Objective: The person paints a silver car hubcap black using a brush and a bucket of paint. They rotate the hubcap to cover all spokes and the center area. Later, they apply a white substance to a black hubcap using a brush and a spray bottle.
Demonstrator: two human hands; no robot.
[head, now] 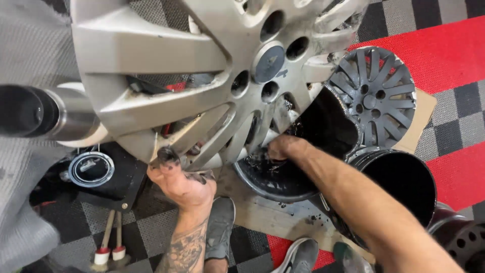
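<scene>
Silver wheel (202, 65): left hand (184, 184) gripped its rim from below; right hand (283, 147) reached behind the spokes, grip unclear; black bucket (399, 187) just beside.

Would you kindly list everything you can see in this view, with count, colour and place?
silver alloy wheel: one, silver and grimy, top centre, filling much of the view
dark grey wheel: one, dark grey, upper right, lying on cardboard
black rim barrel: one, black, right of centre
wet black part: one, black and glossy, centre, under the silver wheel
metal cylinder: one, steel with dark end, far left
round cap: one, chrome and black, lower left
brushes: two, pale handles with red bands, bottom left
floor tiles: many, red, grey and black
shoes: two, grey, bottom centre
left hand: one, blackened, gripping the silver wheel's lower edge
right hand: one, smeared, at the wet black part
</scene>
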